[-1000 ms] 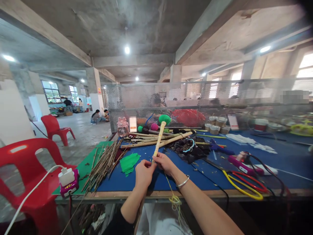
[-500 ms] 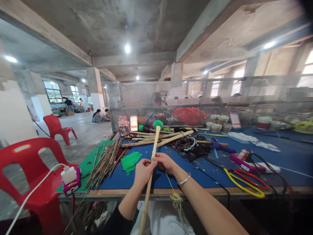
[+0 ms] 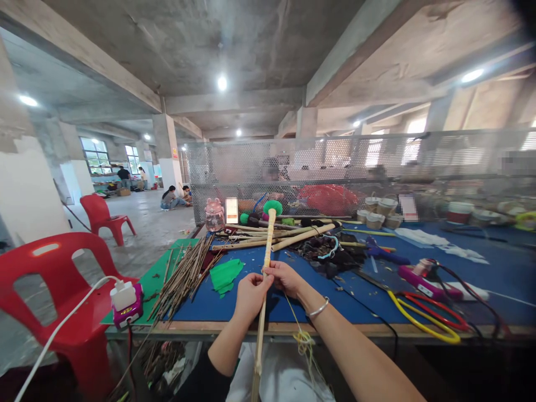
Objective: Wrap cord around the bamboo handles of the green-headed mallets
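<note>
We pinch the stick with our left hand and right hand over the tabletop, near its front edge, and yellow string seems done up top, but the bottom is bare.

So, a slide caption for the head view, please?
Left hand and right hand hold a green-topped stick at a blue tabletop.
</note>
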The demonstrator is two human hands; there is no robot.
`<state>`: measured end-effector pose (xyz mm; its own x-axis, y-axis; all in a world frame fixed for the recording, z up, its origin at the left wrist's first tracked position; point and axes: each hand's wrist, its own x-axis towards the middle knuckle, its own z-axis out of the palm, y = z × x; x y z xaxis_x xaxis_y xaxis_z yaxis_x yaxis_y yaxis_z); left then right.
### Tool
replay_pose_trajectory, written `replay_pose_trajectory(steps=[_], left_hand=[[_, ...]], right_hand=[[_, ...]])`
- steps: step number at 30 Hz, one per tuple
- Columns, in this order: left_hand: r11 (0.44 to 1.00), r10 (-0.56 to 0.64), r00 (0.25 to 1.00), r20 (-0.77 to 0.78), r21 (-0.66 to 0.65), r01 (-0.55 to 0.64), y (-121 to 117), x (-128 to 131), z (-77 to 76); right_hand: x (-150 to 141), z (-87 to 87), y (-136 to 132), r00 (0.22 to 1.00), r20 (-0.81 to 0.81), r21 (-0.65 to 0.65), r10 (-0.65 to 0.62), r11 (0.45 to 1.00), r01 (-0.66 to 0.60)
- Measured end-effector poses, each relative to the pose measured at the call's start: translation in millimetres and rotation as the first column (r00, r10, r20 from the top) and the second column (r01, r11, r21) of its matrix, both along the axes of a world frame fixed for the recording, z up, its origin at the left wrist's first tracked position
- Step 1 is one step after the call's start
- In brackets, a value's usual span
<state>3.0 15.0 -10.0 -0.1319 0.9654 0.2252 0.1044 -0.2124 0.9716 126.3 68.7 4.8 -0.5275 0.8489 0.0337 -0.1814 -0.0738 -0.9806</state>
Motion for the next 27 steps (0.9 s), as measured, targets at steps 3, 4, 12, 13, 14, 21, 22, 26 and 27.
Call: replay_pose_trajectory(steps=[3, 4, 12, 13, 14, 21, 22, 26, 27], left_hand=[[0.996, 0.089, 0.995, -0.054, 0.018, -0.088, 1.4, 1.1, 0.3], [0.997, 0.083, 0.996, -0.046, 0.013, -0.082, 1.2, 1.2, 0.7], [0.986, -0.129, 0.986, 0.107, -0.087, 0.139, -5.6, -1.5, 4.8], [0.991, -0.107, 0.992, 0.063, -0.068, 0.112, -5.5, -1.4, 5.1], [0.997, -0.067, 0.998, 0.021, -0.044, 0.068, -5.0, -1.2, 5.2], [0.999, 0.043, 0.999, -0.024, 0.005, -0.042, -1.1, -0.6, 3.1], [1.0, 0.003, 1.0, 0.02, -0.012, -0.003, -1.6, -0.9, 3.3], [0.984, -0.124, 0.964, 0.237, -0.099, 0.151, -5.5, -2.2, 6.2], [0.98, -0.144, 0.956, 0.257, -0.1, 0.175, -6.5, -2.2, 7.4]], right_hand=[[-0.8, -1.0, 0.0, 1.0, 0.009, 0.026, -0.03, 0.999, 0.03], [-0.7, -0.3, -0.9, 1.0, -0.001, 0.027, -0.025, 0.999, 0.025], [1.7, 4.8, -5.4, 0.996, -0.042, -0.02, 0.076, 0.997, -0.077], [1.3, 4.3, -4.7, 0.999, -0.019, -0.01, 0.051, 0.999, -0.051], [0.8, 3.9, -4.0, 1.0, 0.002, 0.001, 0.025, 1.0, -0.025], [-0.4, 5.7, -5.5, 0.999, 0.016, 0.043, -0.032, 0.999, 0.032], [0.0, 6.0, -6.0, 1.0, -0.01, 0.031, -0.006, 1.0, 0.006], [1.6, 5.7, -5.1, 0.991, -0.071, -0.064, 0.113, 0.991, -0.118], [1.9, 5.1, -4.1, 0.991, -0.065, -0.073, 0.116, 0.99, -0.12]])
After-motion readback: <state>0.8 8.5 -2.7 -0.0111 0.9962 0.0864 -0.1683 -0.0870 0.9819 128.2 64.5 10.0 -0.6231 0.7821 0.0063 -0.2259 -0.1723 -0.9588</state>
